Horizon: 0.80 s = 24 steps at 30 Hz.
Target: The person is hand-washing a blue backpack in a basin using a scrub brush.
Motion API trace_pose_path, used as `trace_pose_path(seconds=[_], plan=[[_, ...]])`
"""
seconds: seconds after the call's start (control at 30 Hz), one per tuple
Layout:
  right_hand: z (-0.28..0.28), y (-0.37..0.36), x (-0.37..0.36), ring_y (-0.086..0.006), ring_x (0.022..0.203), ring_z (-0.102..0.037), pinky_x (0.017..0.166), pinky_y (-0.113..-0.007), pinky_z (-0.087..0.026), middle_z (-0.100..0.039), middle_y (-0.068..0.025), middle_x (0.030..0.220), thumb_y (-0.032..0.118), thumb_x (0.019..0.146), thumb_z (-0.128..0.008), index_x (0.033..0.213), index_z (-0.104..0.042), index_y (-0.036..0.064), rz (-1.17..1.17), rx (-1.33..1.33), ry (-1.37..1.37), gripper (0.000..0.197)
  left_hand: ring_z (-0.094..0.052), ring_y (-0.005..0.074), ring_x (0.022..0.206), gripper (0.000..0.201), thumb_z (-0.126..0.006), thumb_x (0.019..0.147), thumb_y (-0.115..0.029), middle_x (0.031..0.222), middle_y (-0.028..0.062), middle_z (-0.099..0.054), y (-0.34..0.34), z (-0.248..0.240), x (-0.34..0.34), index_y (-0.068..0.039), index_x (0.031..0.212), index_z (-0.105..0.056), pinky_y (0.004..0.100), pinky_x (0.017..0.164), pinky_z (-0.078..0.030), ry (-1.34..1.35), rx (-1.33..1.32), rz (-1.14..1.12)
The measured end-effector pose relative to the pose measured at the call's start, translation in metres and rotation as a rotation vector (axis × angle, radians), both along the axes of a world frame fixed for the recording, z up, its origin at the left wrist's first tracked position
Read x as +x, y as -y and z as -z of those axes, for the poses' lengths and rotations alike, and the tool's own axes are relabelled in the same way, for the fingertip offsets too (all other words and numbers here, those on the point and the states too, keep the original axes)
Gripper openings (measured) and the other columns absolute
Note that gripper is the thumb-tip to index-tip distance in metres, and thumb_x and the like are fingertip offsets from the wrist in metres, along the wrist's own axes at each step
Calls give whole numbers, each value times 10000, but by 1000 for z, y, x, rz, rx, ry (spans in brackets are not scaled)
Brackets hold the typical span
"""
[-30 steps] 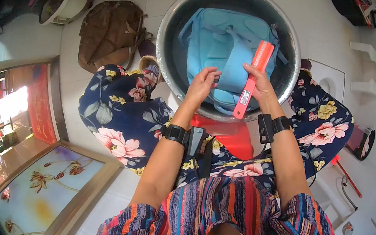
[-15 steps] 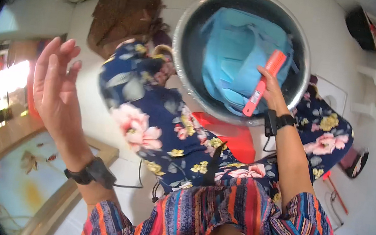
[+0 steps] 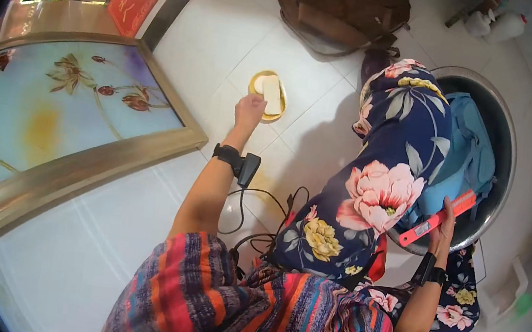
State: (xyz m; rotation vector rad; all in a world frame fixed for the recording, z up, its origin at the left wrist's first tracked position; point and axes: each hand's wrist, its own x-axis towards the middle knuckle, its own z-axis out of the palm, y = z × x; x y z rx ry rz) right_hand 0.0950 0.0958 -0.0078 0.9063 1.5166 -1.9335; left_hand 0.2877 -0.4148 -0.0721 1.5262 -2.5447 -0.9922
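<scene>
My left hand (image 3: pixel 250 110) reaches down to the floor at a yellow soap dish (image 3: pixel 280 107), its fingers curled in at the near edge. In the dish lies a white bar of soap (image 3: pixel 272 95), with a smaller pale piece beside it. The fingertips are next to the soap; whether they grip soap or dish is hidden. My right hand (image 3: pixel 443 229) is closed round a long orange-red brush (image 3: pixel 417 232), its bristles out of sight. That brush is held over a metal basin (image 3: pixel 508 176) containing a light-blue backpack (image 3: pixel 462 134).
A glass-topped table (image 3: pixel 77 136) with a metallic frame fills the left. On the floor ahead lies a brown bag (image 3: pixel 344 13). My knee in flowered trousers (image 3: pixel 384 174) stands between the dish and the basin. Black cables (image 3: pixel 263 239) hang near my lap. A white stool (image 3: pixel 508 289) is at the right.
My view has swung left. The left hand, raised with fingers spread before, is now down at the soap dish with fingers curled. My right hand still holds the brush over the basin.
</scene>
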Motion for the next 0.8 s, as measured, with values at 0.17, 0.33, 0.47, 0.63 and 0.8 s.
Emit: trace_pose_path(seconds=[0.17,0.33,0.47,0.63,0.8], plan=[[0,-7,3,-132,755,-546,631,-255,-452,-537,-17,856,184,773,-664,1032,-502,65,8,-20,74,328,-597,309,859,356,-666,692,-261,871,178,-626,2,64,0,-2,927,-598,379,773,-467,181,-52,-60],[-21,15,8,-127,686,-596,535,-212,-491,-600,-37,839,150,809,-615,948,-539,56,60,34,61,185,-556,381,879,448,-709,644,-218,906,258,-564,1,95,-20,85,902,-504,412,778,-453,129,-126,-57],[-3,-13,18,-143,740,-595,608,-243,-501,-600,-48,894,171,812,-607,993,-528,36,14,24,77,239,-519,388,933,555,-699,638,-251,955,259,-525,-2,108,-36,113,960,-431,408,811,-437,166,-168,-112],[8,-22,23,-171,804,-593,693,-286,-492,-598,-69,944,163,816,-597,1030,-521,25,15,-26,64,267,-527,403,922,608,-669,638,-255,969,259,-520,0,122,-27,123,1020,-384,415,805,-442,220,-245,-155],[10,-33,21,-149,740,-581,629,-269,-483,-591,-53,891,153,817,-594,1004,-527,39,-15,52,91,230,-578,348,898,495,-622,674,-221,965,229,-577,10,103,-29,59,1063,-498,380,787,-467,248,117,-171]])
